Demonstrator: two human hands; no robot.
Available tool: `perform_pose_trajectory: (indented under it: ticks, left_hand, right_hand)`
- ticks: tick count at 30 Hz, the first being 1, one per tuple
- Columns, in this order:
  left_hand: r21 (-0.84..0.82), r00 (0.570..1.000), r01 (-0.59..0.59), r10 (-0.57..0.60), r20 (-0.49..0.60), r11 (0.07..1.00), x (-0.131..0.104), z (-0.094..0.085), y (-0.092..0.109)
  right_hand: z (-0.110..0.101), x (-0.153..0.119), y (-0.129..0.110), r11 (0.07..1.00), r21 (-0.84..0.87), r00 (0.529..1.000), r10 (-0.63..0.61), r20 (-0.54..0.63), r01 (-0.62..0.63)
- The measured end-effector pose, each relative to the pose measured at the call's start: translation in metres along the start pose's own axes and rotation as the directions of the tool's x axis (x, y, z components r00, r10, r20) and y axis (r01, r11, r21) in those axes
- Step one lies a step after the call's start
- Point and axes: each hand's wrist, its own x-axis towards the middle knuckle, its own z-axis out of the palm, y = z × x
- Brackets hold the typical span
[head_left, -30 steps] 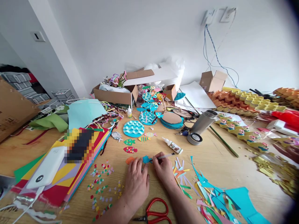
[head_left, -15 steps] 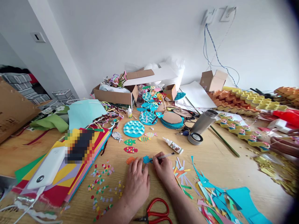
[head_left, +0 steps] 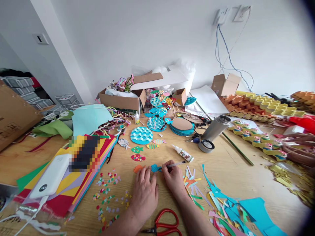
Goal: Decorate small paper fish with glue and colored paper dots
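A small blue paper fish [head_left: 154, 168] lies on the wooden table between my hands. My left hand [head_left: 145, 188] rests with fingers stretched out, its fingertips at the edge of this fish and of an orange paper fish [head_left: 137, 168]. My right hand [head_left: 173, 178] is closed around a slim pen [head_left: 177, 164], its tip at the tail of the blue fish. Red-handled scissors [head_left: 167, 223] lie below, between my forearms. Beyond my hands are a red dotted fish [head_left: 137, 158], a green fish [head_left: 136, 149] and a striped yellow fish [head_left: 153, 146].
A glue bottle [head_left: 183, 153] lies past my right hand. Blue paper scraps [head_left: 256, 209] are on the right, small confetti pieces [head_left: 105, 196] on the left. A steel flask [head_left: 216, 127] stands behind. Another person's hand [head_left: 297, 147] is at the far right.
My right hand and the pen have barely moved; the pen's back end leans slightly further right. The other person's hand at the far right has come further into view.
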Motion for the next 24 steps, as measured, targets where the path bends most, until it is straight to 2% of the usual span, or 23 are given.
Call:
perform_pose_trajectory:
  ticks: [4,13,18,21,24]
  left_hand:
    - [0.0,1.0,-0.006,0.006,-0.014,1.0,0.0005,-0.0009,0.0002]
    - [-0.011,1.0,0.011,-0.011,-0.009,1.0,0.0016,0.0016,-0.0005]
    - [-0.021,0.999,0.025,-0.025,-0.027,0.999,0.0014,0.0018,0.0001]
    - [-0.024,0.999,0.029,-0.03,-0.024,0.999,0.0003,0.0011,0.0008]
    - [-0.035,0.999,0.038,-0.038,0.0,0.999,-0.0006,-0.0005,0.0013]
  right_hand:
    - [-0.0001,0.0005,0.0008,1.0,-0.004,1.0,-0.013,-0.011,0.013]
    - [-0.0029,0.001,0.0021,1.0,-0.005,0.993,0.021,-0.113,-0.022]
    - [-0.0015,0.001,0.0044,0.994,0.113,0.982,0.027,-0.188,-0.006]
    - [-0.0005,0.0005,0.0068,0.992,0.115,0.985,-0.032,-0.169,0.052]
    - [-0.0001,-0.0003,0.009,0.985,-0.056,0.98,-0.168,-0.108,0.163]
